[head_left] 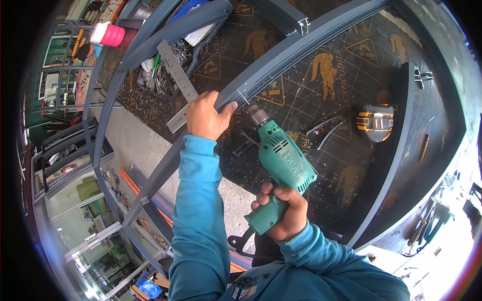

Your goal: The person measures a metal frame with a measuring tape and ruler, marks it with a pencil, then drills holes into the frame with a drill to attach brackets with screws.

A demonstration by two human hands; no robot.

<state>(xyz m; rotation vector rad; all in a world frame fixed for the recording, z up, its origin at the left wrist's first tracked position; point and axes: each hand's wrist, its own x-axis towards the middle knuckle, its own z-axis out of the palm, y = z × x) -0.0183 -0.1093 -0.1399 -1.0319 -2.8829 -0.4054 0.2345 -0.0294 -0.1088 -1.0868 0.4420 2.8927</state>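
Note:
My right hand (pixel 288 213) is wrapped round the handle of a green power drill (pixel 288 160). The drill's chuck points up and left, close to the side of a long dark grey metal profile (pixel 281 55). My left hand (pixel 208 115) grips that profile just left of the chuck, fingers over its top and thumb on the near side. A steel square (pixel 176 75) lies beside my left hand, its blade slanting up to the left. Whether the bit touches the profile is too small to tell.
An orange and black tape measure (pixel 375 123) lies right of the drill, near another grey profile (pixel 396 150). A tray of screws (pixel 163 75) is at the upper left, beside a pink container (pixel 114 35). Pliers (pixel 432 226) lie at the lower right.

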